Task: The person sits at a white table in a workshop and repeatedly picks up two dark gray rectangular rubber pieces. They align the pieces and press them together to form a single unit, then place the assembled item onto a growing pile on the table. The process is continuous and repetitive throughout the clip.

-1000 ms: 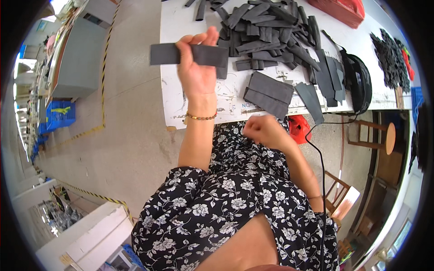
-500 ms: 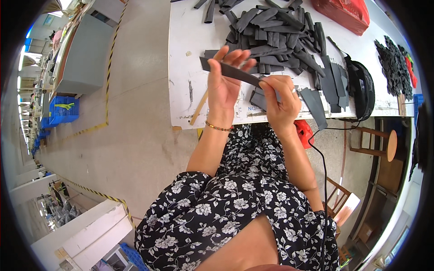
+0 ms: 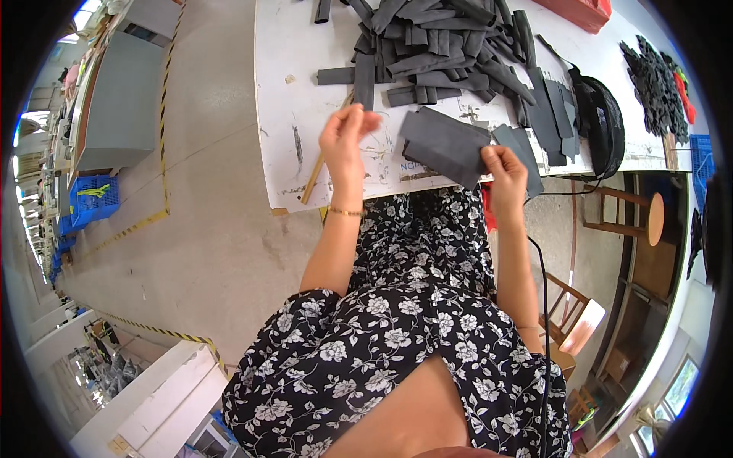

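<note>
My right hand pinches the right end of a flat, dark grey fabric piece, roughly rectangular, above the table's near edge. Another layer shows under its left side. My left hand is raised over the table to the left, fingers loosely bent and slightly blurred, with nothing visible in them. Just beyond its fingertips a narrow dark grey strip lies at the near edge of a heap of similar folded strips. Close to my right hand, a further flat grey piece hangs over the table edge.
The white table has a wooden stick near its left corner. To the right lie flat grey pieces, a black bag and a dark heap. A red package sits behind. A black cable hangs down.
The narrow strip that both hands held is out of them; one like it lies at the heap's near edge. My left hand has moved left, and my right hand now holds a wider flat piece.
</note>
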`<state>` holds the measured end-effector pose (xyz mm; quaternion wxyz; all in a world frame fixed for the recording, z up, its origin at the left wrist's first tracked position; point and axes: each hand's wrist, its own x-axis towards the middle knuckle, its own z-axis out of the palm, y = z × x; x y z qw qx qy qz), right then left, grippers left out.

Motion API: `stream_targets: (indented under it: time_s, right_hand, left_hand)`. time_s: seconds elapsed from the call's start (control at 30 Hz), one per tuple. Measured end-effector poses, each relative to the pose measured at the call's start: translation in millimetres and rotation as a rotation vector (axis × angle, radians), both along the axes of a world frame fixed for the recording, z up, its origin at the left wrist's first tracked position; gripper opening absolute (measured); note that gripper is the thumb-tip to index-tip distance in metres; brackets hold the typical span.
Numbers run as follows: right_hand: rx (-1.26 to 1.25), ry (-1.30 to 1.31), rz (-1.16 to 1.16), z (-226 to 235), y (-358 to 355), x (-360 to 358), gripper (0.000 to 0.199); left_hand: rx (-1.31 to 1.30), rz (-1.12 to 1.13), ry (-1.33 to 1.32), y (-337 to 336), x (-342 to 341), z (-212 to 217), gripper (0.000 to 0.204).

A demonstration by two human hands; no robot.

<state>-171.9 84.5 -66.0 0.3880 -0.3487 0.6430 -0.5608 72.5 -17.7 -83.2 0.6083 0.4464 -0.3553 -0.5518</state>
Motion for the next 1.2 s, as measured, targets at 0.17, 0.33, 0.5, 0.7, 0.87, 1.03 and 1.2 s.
stream_targets:
  time_s: [0.17,0.33,0.5,0.7,0.87,1.03,1.2]
  right_hand:
    - [0.158,0.407,-0.067,-18,-11,-26,0.023]
    - [0.191,1.208,-0.159,-31,5,-49,0.032]
    - [0.364,1.413,0.077,-38,11,-65,0.031]
    - [0.282,1.610,0.189,-44,6,-66,0.014]
    - [0.188,1.273,0.075,-24,8,-74,0.011]
    - [-0.178,0.614,-0.168,22,-5,-44,0.031]
    - [-0.129,0.364,0.089,38,-22,1,0.017]
  left_hand:
    - [-0.159,0.221,-0.605,-63,13,-15,0.020]
    - [-0.087,0.098,-1.148,-83,9,-26,0.026]
    - [0.027,0.015,-1.037,-92,10,-33,0.028]
    - [-0.128,0.151,-1.191,-86,-6,-29,0.025]
    - [-0.016,-0.102,-1.102,-96,3,-27,0.029]
    - [0.051,0.027,-0.439,-88,7,-24,0.050]
    - [-0.150,0.002,-1.277,-89,-14,-25,0.054]
